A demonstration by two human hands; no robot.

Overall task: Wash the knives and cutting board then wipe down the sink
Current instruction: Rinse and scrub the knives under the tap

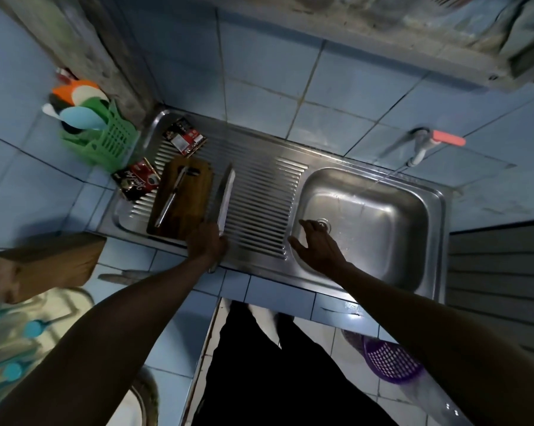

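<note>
Head view
Left hand: gripping big knife by handle, blade over drainboard, just right of board.
Right hand: fingers spread, holding nothing, at basin left rim.
Board: on drainboard, small knife lying on it.
Tap: thin stream into basin.

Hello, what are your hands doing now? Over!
Left hand grips big knife. Right hand open over sink basin. Small knife on cutting board.

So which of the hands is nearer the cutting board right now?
Left. The left hand grips a large knife at the cutting board's near right corner; the right hand hovers open over the sink basin's left edge.
</note>
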